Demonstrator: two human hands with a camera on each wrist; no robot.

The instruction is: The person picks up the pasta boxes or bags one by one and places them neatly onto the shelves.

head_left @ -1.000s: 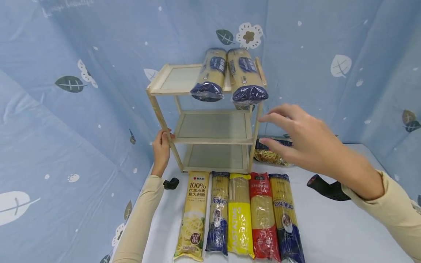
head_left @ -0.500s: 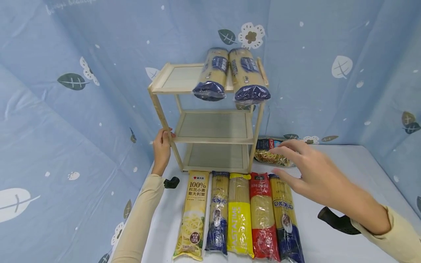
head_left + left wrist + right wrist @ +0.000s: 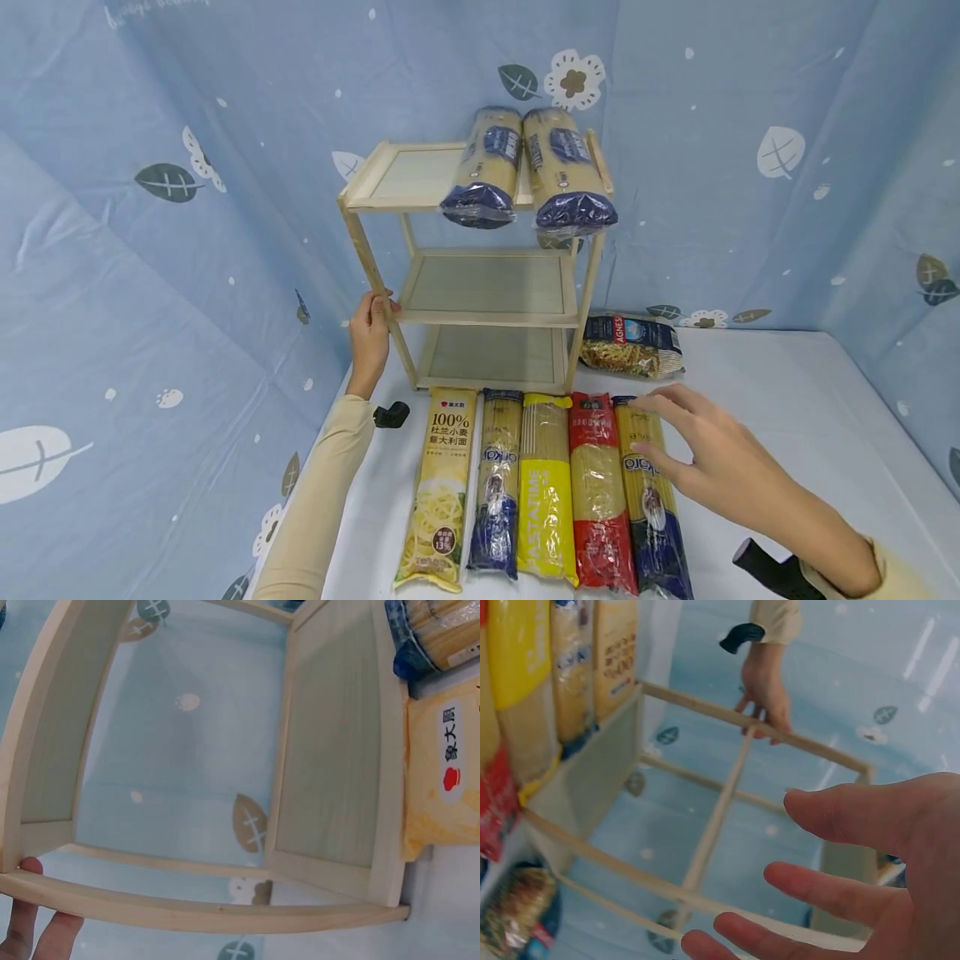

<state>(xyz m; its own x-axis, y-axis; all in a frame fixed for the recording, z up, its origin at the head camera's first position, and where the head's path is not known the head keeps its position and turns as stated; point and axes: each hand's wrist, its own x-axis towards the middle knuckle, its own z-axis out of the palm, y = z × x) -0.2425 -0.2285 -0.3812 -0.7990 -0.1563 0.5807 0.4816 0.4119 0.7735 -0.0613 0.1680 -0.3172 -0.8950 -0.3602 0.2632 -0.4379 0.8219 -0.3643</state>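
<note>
My left hand (image 3: 368,343) grips the left front post of a three-tier wooden shelf rack (image 3: 487,319) at middle-tier height. In the left wrist view, fingertips (image 3: 64,926) show by the post. My right hand (image 3: 716,462) holds nothing; its fingers and thumb are spread apart over the upper part of the rightmost blue Ankara spaghetti pack (image 3: 654,521). Whether it touches that pack I cannot tell. To the left in the same row lie a red spaghetti pack (image 3: 600,483), a yellow Pastatime pack (image 3: 546,517), another Ankara pack (image 3: 496,483) and a cream-yellow noodle pack (image 3: 442,467).
Two blue-ended pasta packs (image 3: 486,158) lie on the rack's top tier, overhanging its front edge. A dark Agnesi pasta bag (image 3: 632,343) sits behind the rack's right side. Blue patterned cloth (image 3: 712,192) encloses the white table (image 3: 795,400) at the back and sides.
My right hand has come down from beside the rack's right post to the rightmost Ankara pack, uncovering the Agnesi bag. My left hand stays on the post.
</note>
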